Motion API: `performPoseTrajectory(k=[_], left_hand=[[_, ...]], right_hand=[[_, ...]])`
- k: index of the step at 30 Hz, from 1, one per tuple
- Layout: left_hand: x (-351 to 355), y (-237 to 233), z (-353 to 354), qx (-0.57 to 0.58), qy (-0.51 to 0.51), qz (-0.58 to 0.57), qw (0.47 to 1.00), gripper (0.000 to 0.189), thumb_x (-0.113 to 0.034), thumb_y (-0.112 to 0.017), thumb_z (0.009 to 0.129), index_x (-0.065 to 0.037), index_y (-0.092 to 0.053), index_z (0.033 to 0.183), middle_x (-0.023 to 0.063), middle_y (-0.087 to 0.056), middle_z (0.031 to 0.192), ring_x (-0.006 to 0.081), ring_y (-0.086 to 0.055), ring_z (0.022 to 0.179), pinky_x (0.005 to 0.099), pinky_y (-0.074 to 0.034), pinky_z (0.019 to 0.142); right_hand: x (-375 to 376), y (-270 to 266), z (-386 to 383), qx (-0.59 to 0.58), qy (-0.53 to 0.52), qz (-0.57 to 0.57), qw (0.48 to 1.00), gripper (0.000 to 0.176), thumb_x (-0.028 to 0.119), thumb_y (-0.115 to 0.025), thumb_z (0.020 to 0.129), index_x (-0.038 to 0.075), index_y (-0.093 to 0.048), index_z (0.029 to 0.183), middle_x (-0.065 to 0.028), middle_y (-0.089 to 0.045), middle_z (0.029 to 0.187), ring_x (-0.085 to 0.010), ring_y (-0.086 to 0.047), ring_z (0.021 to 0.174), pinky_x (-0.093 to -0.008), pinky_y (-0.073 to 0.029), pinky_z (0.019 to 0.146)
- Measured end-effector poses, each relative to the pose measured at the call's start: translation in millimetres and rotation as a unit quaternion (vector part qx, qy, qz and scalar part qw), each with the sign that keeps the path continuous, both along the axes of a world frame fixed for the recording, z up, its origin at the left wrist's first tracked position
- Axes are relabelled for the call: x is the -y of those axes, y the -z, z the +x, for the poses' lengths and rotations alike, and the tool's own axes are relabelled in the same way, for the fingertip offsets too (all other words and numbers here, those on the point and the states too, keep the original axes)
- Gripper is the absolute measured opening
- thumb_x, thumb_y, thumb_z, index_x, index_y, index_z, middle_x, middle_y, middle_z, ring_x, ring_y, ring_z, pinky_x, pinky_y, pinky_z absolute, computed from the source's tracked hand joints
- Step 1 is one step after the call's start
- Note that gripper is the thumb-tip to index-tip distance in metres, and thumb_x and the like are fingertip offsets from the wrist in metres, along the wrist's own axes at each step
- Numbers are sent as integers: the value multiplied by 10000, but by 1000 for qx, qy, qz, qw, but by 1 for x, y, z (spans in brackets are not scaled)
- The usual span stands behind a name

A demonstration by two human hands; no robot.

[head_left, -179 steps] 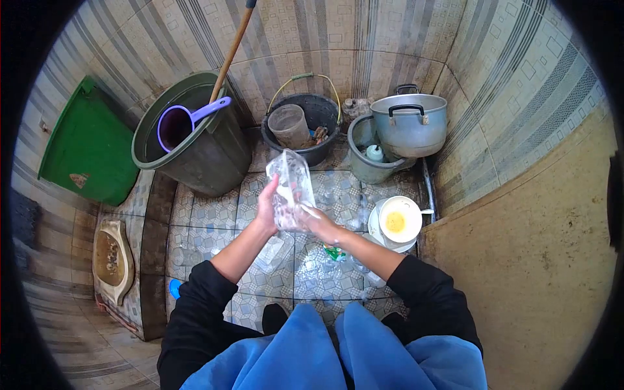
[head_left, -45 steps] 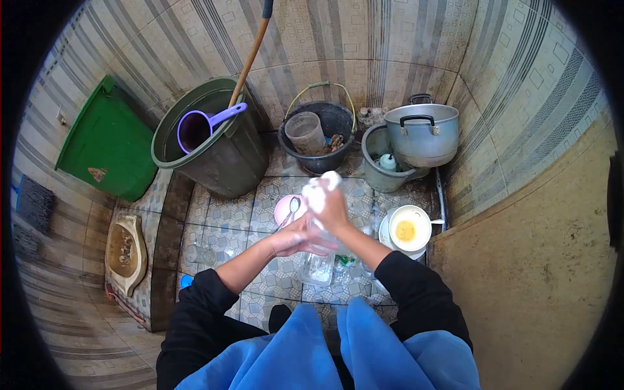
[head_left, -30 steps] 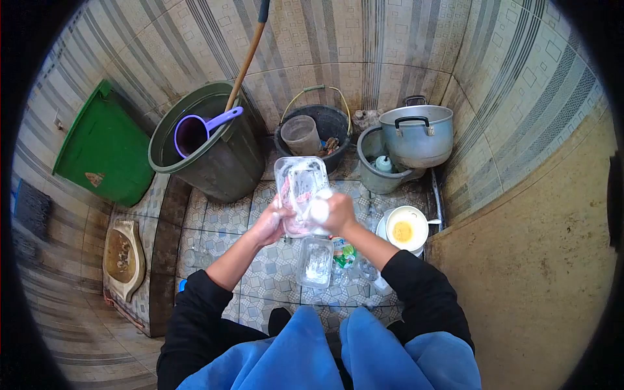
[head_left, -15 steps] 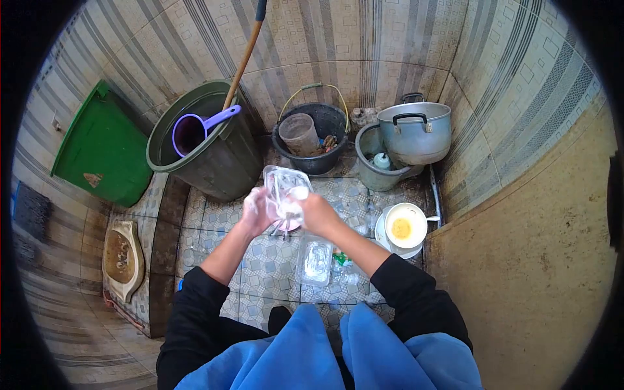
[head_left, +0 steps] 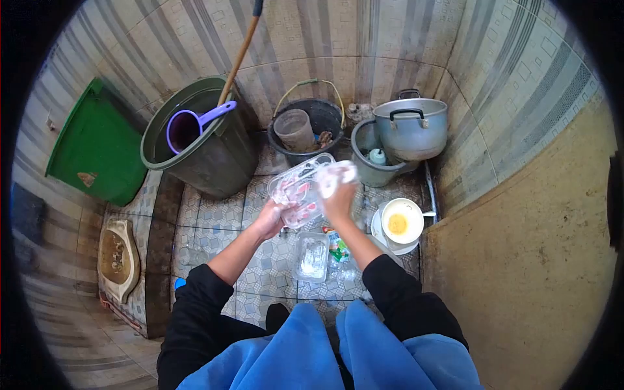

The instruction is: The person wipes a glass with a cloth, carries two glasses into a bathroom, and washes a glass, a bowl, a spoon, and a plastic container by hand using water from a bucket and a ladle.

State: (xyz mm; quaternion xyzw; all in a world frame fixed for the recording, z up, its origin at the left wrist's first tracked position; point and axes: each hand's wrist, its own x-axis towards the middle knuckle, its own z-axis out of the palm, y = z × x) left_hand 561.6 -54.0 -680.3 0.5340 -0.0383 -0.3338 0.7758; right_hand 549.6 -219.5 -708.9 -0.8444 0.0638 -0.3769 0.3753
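My left hand, fingers streaked with suds, grips a clear plastic food container by its left side. The container is tilted over the floor, and pinkish fingers show through it. Beside its right rim is my right hand, smeared by motion and closed on a foamy white sponge. Below the hands, another clear plastic tray with suds in it lies on the tiles. A green and white sachet lies right of that tray, partly behind my right forearm.
At right, a white pan with yellowish liquid rests on a plate. An aluminium pot sits on a grey bucket. Behind stand a black bucket and a large green bin with a purple dipper. A squat toilet is left.
The container has tilted and shifted right, with my left hand moving along under its side. My right hand has gone up and right with the sponge, off the container's middle to its right rim.
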Motion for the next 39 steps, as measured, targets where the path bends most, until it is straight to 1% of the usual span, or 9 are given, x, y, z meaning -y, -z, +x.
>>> performPoseTrajectory(k=[2,3,8,11,18,27,30,37,39], left_hand=[[19,-10,-12,26,11,-10,1000,589,-415,-416,818,-152,-200,1298,95,-313,1283,249,-361,1137,422,-309,929],[11,0,-8,-55,29,-18,998,681,-600,-279,784,-168,-187,1303,77,-287,1299,239,-337,1157,430,-270,946],[20,-14,-37,-85,62,2,994,848,-741,-167,680,-167,-180,1304,68,-295,1296,232,-340,1156,436,-293,930],[23,-20,-37,-118,91,-56,987,851,-736,-178,684,-142,-198,1294,68,-317,1281,233,-346,1152,444,-303,922],[8,-7,-7,-72,-66,-98,990,546,-449,-323,843,-36,-351,1199,118,-426,1190,240,-412,1098,378,-329,923],[27,-29,-36,-156,81,40,984,402,-279,-380,863,-81,-321,1208,96,-439,1163,251,-471,1035,420,-421,825],[20,17,-34,-149,38,100,983,388,-247,-393,863,-104,-308,1213,92,-456,1123,245,-495,994,423,-455,772],[-13,57,-27,-97,45,255,961,371,-193,-455,831,-148,-365,1188,60,-474,1094,190,-510,946,373,-486,699],[-27,54,-22,-103,39,272,956,375,-182,-459,824,-153,-373,1188,54,-474,1097,180,-505,948,369,-483,695]], right_hand=[[-28,1,-12,72,-127,15,989,261,233,-567,700,30,-555,863,-175,-555,836,-330,-519,781,-408,-387,710],[-39,-15,-26,-38,-218,99,970,299,242,-590,670,25,-561,872,-179,-561,827,-339,-520,814,-389,-389,740],[-25,-1,-5,45,-170,24,984,148,232,-608,658,89,-592,622,-116,-547,546,-279,-542,481,-371,-429,448],[-10,-16,1,-91,-65,52,992,170,211,-626,623,48,-585,649,-127,-561,583,-278,-558,530,-365,-431,488],[-37,-7,-24,32,-245,-15,969,151,176,-587,620,64,-601,719,-132,-570,661,-287,-559,589,-357,-449,527],[30,20,-15,-177,-33,8,984,238,302,-618,638,72,-587,688,-156,-577,668,-319,-570,633,-399,-449,563],[34,22,-28,-376,-152,-105,908,363,392,-539,703,34,-589,729,-192,-577,765,-355,-557,723,-401,-447,642],[78,63,-77,-741,-354,-355,447,308,228,-629,593,89,-614,868,-84,-614,839,-213,-579,729,-337,-444,674],[87,89,-85,-693,-389,-334,507,241,227,-502,706,82,-620,858,-79,-610,879,-185,-588,799,-326,-452,664]])
